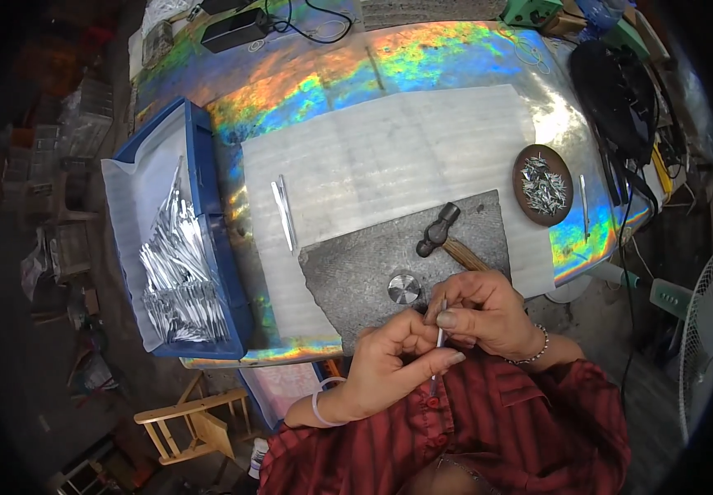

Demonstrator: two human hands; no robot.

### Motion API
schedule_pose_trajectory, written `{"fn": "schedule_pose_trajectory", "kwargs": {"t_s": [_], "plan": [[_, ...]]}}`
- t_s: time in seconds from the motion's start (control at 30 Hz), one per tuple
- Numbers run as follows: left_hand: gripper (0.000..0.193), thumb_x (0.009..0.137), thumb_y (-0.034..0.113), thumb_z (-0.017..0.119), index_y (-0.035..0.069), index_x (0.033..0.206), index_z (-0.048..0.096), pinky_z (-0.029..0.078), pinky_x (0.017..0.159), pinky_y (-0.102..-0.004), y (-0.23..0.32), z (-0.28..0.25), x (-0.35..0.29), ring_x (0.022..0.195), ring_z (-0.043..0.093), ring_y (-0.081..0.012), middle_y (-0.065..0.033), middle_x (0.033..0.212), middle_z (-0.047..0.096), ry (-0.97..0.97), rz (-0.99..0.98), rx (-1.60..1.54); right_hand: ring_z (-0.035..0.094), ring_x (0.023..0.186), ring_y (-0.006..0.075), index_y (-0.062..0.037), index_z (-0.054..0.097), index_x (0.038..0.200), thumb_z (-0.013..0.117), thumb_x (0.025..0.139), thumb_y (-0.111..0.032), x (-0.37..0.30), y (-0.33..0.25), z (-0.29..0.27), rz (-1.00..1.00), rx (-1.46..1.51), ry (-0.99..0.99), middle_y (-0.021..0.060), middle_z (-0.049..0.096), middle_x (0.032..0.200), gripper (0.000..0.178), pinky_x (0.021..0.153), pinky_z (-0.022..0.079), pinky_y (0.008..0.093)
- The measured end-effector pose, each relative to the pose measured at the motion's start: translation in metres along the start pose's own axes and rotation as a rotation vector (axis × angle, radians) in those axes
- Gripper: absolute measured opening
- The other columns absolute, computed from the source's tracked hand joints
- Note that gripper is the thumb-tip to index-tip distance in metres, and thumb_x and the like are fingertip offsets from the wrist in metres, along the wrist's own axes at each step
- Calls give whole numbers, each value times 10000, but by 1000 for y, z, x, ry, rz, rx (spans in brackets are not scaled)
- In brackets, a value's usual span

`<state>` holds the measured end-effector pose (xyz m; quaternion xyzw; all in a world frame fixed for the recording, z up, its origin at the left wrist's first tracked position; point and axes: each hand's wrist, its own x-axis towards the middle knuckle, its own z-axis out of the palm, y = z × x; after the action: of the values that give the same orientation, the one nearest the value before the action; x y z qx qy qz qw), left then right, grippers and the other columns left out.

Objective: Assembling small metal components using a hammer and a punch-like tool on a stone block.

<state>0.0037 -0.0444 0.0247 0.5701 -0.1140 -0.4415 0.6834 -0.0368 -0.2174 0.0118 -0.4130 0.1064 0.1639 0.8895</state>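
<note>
My left hand (394,359) and my right hand (482,309) meet over the near edge of a grey stone slab (348,272). Between them is a thin silvery metal rod (441,337), held upright in the picture; my right thumb and fingers pinch its upper part, and my left fingers close round it lower down. Just beyond my fingers a round shiny metal disc (404,289) rests on the slab. To its right lies a hammer (439,231) with a dark head, its wooden handle running toward my right hand, which hides the end.
At left, a blue bin (208,194) lined with white sheet holds many silvery rods (179,272). Two similar rods (284,210) lie on the white foam sheet (373,157). A brown oval dish (527,202) of small metal pieces stands at right; a fan (701,346) stands beyond the table's right side.
</note>
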Motion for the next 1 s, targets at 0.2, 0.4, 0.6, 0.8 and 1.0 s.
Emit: {"fn": "schedule_pose_trajectory", "kwargs": {"t_s": [0.2, 0.4, 0.6, 0.8, 1.0], "plan": [[148, 873, -13, 516, -19, 1012, 465, 494, 684, -257, -7, -10, 0, 771, 621, -164, -118, 838, 625, -123, -109, -279, 475, 572, -6, -24, 555, 833, 633, 834, -94, 8, -12, 13, 46, -102, 77, -26, 535, 669, 105, 466, 355, 156], [206, 915, 52, 463, -37, 1101, 449, 510, 728, -290, -7, -20, -4, 827, 633, -215, -148, 875, 628, -144, -124, -322, 480, 604, -8, -40, 508, 766, 641, 823, -69, 20, -10, 16, 124, -147, 45, -30, 525, 681, 148, 490, 363, 154], [183, 931, 88, 454, -11, 1084, 439, 477, 697, -236, -8, -27, -3, 840, 612, -151, -111, 911, 630, -149, -116, -382, 495, 628, 10, -42, 503, 768, 642, 817, -61, 32, -8, 19, 105, -173, 37, -21, 534, 698, 148, 522, 379, 162], [218, 935, 105, 443, -32, 1104, 440, 503, 753, -291, -6, -35, 2, 872, 620, -211, -151, 931, 618, -160, -134, -475, 505, 639, 24, -43, 514, 789, 638, 817, -51, 43, -10, 19, 137, -198, 31, -12, 546, 710, 127, 549, 391, 167], [212, 927, 118, 458, -36, 1073, 462, 528, 738, -325, -8, -44, 6, 814, 636, -240, -159, 865, 620, -124, -125, -462, 495, 626, 5, -35, 496, 768, 642, 818, -58, 49, -18, 25, 123, -200, 65, -15, 539, 691, 156, 525, 388, 157]]}}
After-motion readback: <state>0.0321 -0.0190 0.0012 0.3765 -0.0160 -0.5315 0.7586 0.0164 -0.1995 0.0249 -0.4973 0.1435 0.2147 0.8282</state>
